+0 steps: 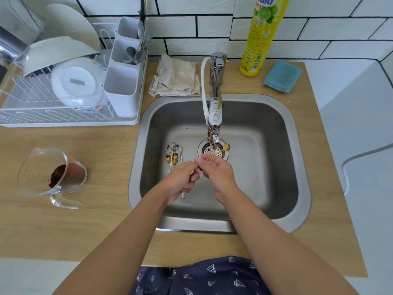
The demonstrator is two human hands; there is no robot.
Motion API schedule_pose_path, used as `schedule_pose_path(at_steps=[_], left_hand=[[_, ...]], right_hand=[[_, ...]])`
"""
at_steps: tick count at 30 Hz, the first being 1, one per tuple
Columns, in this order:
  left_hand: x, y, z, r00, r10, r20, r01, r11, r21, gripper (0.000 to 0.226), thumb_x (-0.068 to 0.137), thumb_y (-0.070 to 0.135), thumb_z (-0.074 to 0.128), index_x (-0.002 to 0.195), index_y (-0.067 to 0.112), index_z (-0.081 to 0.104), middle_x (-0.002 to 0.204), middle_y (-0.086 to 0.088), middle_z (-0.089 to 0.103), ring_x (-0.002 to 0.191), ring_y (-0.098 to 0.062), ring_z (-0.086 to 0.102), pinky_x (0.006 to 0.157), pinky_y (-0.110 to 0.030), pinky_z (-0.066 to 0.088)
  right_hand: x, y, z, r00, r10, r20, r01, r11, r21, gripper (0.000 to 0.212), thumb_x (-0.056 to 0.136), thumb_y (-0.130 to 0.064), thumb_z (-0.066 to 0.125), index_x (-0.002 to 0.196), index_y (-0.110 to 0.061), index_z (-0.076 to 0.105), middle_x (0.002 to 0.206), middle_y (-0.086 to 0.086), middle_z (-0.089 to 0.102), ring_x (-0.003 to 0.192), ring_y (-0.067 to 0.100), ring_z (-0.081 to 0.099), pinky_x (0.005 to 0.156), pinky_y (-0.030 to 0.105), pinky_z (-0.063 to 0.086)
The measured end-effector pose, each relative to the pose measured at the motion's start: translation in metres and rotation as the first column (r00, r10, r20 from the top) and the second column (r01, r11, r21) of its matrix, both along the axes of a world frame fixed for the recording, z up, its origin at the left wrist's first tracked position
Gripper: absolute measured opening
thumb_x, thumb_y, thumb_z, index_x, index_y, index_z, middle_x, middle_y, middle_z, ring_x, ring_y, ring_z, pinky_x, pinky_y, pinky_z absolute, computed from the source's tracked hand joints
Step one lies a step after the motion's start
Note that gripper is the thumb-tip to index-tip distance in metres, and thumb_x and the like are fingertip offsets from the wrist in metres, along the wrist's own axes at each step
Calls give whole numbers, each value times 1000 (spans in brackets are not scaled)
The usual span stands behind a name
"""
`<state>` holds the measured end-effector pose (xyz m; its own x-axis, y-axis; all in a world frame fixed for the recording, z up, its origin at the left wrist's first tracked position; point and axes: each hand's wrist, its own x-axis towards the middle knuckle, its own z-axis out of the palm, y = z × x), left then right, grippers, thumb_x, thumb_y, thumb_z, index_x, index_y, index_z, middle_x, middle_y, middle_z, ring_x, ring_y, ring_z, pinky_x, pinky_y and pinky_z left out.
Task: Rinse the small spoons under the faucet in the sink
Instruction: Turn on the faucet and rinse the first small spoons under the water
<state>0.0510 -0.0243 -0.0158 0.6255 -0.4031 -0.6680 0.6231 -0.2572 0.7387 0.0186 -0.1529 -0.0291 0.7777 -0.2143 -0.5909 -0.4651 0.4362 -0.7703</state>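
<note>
Over the steel sink (276,133) my two hands meet just in front of the drain. A small gold spoon (226,147) sticks out from them toward the far right, its bowl beside the faucet (214,116) outlet. My right hand (220,175) holds the thin handle. My left hand (184,179) pinches the handle's near end with curled fingers. Several more small spoons (174,155), gold and silver, some speckled with dark grounds, lie on the sink floor left of the drain (225,155); my left hand covers part of their handles.
A glass measuring jug (53,173) with brown grounds lies tilted on the wooden counter at the left. A dish rack (63,116) with plates and a cutlery holder stands at the back left. Behind the sink are a folded cloth (178,77), a yellow soap bottle (261,39) and a blue sponge (282,76).
</note>
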Motion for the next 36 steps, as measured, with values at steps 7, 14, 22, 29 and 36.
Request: schedule_pose_path(at_steps=[7,14,22,29,36], left_hand=[[-10,20,4,998,18,-60,-17,1000,15,25,100,26,38,79,20,49,60,5,40,47,-11,19,46,-25,15],[-9,20,4,972,152,-178,-156,988,-8,31,98,25,42,67,24,47,57,7,30,44,-10,17,42,-24,15],[-11,31,4,856,294,-425,-340,940,-33,38,96,28,47,59,26,43,49,9,30,40,-10,17,43,-23,13],[-16,36,0,983,164,84,-175,973,150,25,100,35,56,95,10,59,59,1,49,45,-11,39,43,-24,29],[-15,38,0,999,28,-40,-19,979,201,30,101,37,47,78,17,50,57,6,37,44,-10,24,40,-23,19]], right_hand=[[11,-15,6,990,-124,-69,128,990,57,12,95,-14,73,83,-15,73,85,2,79,82,10,76,66,15,48],[8,-18,5,998,-43,-43,46,996,75,20,91,-12,77,109,-15,69,90,1,80,85,12,78,70,20,52],[3,-25,-5,987,0,158,-8,999,50,31,92,4,70,120,-7,64,103,7,79,91,17,76,87,25,59],[7,-32,-9,989,108,104,-78,963,-259,13,99,-19,67,89,-13,72,81,-3,80,79,20,80,74,15,53],[9,-16,-12,991,52,125,-25,977,-210,6,94,-14,73,98,-18,74,83,0,79,78,14,77,76,23,60]])
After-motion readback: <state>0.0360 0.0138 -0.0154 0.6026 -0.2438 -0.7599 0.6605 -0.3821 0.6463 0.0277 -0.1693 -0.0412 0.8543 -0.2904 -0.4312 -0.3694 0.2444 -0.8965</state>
